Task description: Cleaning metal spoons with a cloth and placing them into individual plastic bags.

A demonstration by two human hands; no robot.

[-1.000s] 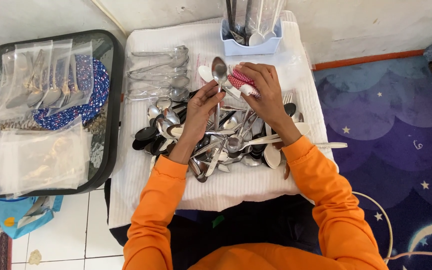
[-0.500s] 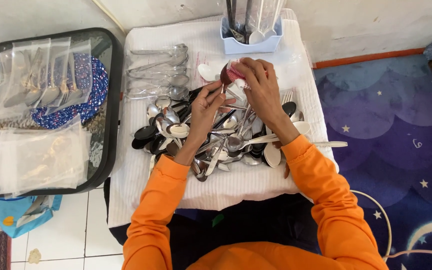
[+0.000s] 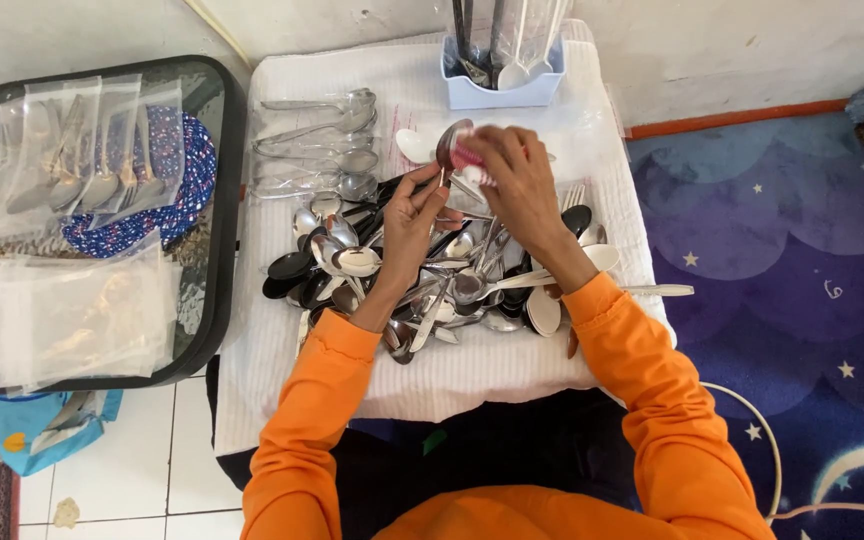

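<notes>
Spoon [image 3: 449, 146] in hands, caddy [image 3: 502, 88] holding cutlery

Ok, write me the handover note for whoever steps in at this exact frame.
Left hand: pinches the handle of a metal spoon, bowl up.
Right hand: presses a pink-and-white cloth against the spoon's bowl.
Things: a pile of loose cutlery lies under both hands on the white towel. Four bagged spoons lie in a row at the towel's far left. A blue holder with cutlery stands at the far edge.
Done: more bagged cutlery on the black tray, beside empty clear bags.
Left: the loose pile.
</notes>
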